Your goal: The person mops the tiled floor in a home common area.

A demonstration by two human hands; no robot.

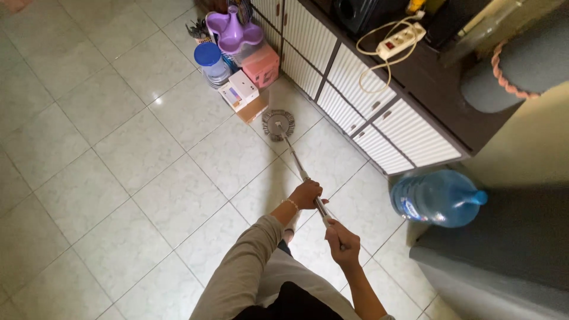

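Both hands are clenched around the metal handle (299,168) of a mop: the left hand (306,194) grips higher up the shaft, farther from the body, and the right hand (342,242) grips the near end. The round mop head (278,124) lies flat on the pale tiled floor (118,178), well ahead of the hands, just beside a cardboard box (249,104) and close to the base of the louvred cabinet (355,89).

As a judgement, the work looks to be in progress: the tiles show a sheen, but no clear line separates wet from dry, so I cannot tell how much floor is covered.

Beyond the mop head, clutter crowds the corner: a blue-lidded container (210,62), a pink box (261,64) and a purple plastic tray (232,29). To the right of the hands, 1 large blue water jug (435,198) lies on its side beside a grey seat (504,261), hemming in that side.
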